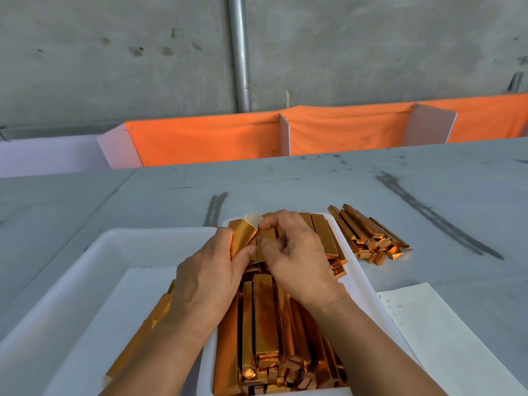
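Note:
My left hand grips a long gold foil card box, tilted with its open end up and away from me. My right hand pinches the flap at that open end between thumb and forefinger. Both hands hover over a white tray filled with several more gold boxes lying lengthwise.
A second white tray stands to the left, with a white sheet and a few gold boxes along its right side. A pile of folded gold boxes lies on the grey table at right. A handwritten paper lies near right. An orange cloth barrier runs behind.

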